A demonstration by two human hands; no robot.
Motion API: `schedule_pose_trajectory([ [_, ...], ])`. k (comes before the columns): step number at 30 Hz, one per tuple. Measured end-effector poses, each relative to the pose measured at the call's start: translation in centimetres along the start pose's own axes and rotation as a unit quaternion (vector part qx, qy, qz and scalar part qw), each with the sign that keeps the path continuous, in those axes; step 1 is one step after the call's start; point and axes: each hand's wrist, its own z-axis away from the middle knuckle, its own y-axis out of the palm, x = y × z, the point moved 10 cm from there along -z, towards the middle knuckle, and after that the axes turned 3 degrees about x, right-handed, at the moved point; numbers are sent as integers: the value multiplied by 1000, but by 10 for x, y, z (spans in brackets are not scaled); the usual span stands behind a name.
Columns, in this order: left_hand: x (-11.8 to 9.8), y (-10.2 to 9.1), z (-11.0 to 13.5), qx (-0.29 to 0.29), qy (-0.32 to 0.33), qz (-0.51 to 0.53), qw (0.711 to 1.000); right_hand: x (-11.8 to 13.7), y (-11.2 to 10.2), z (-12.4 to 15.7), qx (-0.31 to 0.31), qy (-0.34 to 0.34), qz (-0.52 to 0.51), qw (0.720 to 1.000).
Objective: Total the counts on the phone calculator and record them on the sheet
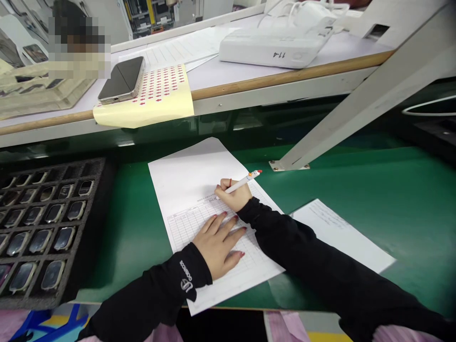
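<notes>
A white sheet with a printed table (185, 232) lies at a slant on the green work surface. Flat on its lower half rests my left hand (220, 244), fingers spread and holding nothing. My right hand (235, 194) is closed around a white pen (242, 182) with a small red and orange figure on its top end. The pen's tip is mostly hidden by my fingers, near the heading of the printed table. Black sleeves cover both my forearms. Partly behind my right forearm lies a second sheet (338, 232) with lines of writing.
At left stands a black foam tray (80, 237) holding several watch-like pieces. A slanted metal post (331, 118) is bolted to the surface. The shelf above bears a phone (123, 80) on a yellow sticker sheet (164, 102) and a white power strip (263, 50). Another person is beyond it.
</notes>
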Motion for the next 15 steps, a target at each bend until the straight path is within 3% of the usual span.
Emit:
schedule_pose_trajectory([
  [15,0,1,1,1,-2,-2,1000,1,-1,0,2,1,7,1000],
])
